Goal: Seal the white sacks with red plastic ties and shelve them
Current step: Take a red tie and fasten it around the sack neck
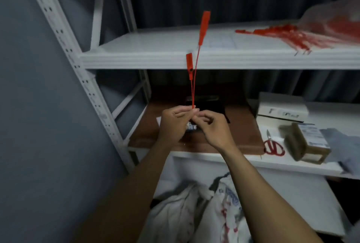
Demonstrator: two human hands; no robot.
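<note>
Those two red ties [204,26] looked feather-light and whippy to me: thin bendy tails with stiffer tag heads. Gripping low on the tails seemed the sane way to steer them. They stood straight up from my fingers, with my left hand [172,124] and right hand [215,131] pressed together, both pinching the bottom ends. The white sacks [194,213] lay soft and crumpled below my forearms.

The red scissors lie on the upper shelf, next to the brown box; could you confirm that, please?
Not quite: the head view shows the red scissors on the lower shelf, not the upper shelf. They do lie next to the brown box.
</note>
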